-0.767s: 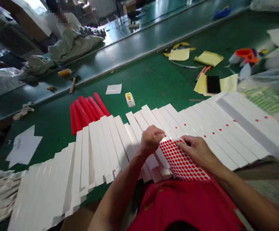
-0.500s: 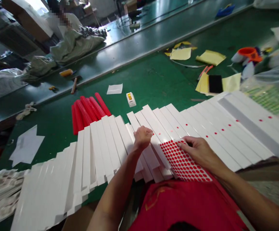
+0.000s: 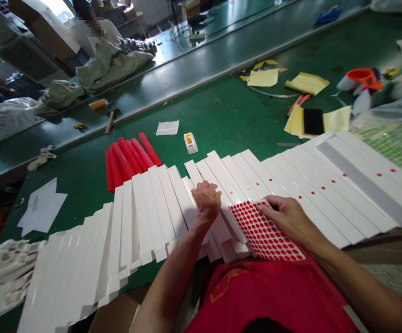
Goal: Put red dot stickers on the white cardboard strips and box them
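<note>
I have the left hand down on the long white boxes, fingers bent and slightly spread, with the knuckles uppermost; the fingertips are partly hidden, so I can't tell whether anything is pinched under them. My right hand is closed on the upper edge of the sticker sheet, thumb on top, and the sheet slants down towards the red shirt over the near ends of the boxes. Small red dots mark boxes to the right of the left hand, two of them nearest it looking paler, while I see none on the boxes to its left. From that I judge that the marked stretch reaches roughly to this hand. The boxes lie side by side, overlapping in places, across the green worktop. Beyond them sit the red rods and a small white-and-yellow item.
</note>
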Tool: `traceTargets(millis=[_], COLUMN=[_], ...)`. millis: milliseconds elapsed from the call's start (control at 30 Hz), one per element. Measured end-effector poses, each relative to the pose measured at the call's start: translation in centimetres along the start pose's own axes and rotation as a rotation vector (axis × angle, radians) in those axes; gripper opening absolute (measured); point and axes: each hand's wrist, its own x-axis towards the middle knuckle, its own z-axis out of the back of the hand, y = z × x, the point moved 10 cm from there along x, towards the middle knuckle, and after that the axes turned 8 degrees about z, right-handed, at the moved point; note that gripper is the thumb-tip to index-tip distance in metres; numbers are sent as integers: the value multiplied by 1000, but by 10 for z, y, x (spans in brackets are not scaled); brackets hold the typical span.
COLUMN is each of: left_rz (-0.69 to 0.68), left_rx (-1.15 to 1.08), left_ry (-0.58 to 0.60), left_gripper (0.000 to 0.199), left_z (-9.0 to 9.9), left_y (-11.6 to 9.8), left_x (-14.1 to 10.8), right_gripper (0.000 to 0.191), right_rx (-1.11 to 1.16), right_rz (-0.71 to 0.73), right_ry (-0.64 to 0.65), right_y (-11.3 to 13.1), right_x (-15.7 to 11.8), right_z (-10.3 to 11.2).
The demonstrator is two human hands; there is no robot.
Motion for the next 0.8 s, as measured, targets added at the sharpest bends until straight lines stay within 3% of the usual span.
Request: traceTargets(millis=[67,200,367,500,633,800], left_rz=[-7,-204,-343,-313,-169,124], left_rx=[-80,-455,-613,-632,-688,-505], left_ry=[84,287,307,297,328,256], left_gripper=[18,21,18,12,11,13], left_z=[-1,-2,8,7,3,3], left_y=[-3,-33,-52,-51,-30,35], left_x=[-2,-15,-27,-30,-24,-5], right_gripper=[37,35,36,35,34,35], right_rx=[12,30,7,2,3,6], right_rz=[8,17,36,26,-2,-1], right_ry=[6,24,34,30,27,21], right_y=[0,-2,-3,1,2,0], right_x=[0,2,3,2,-1,-5], right_z=[-1,-5,-9,-11,-12,-10])
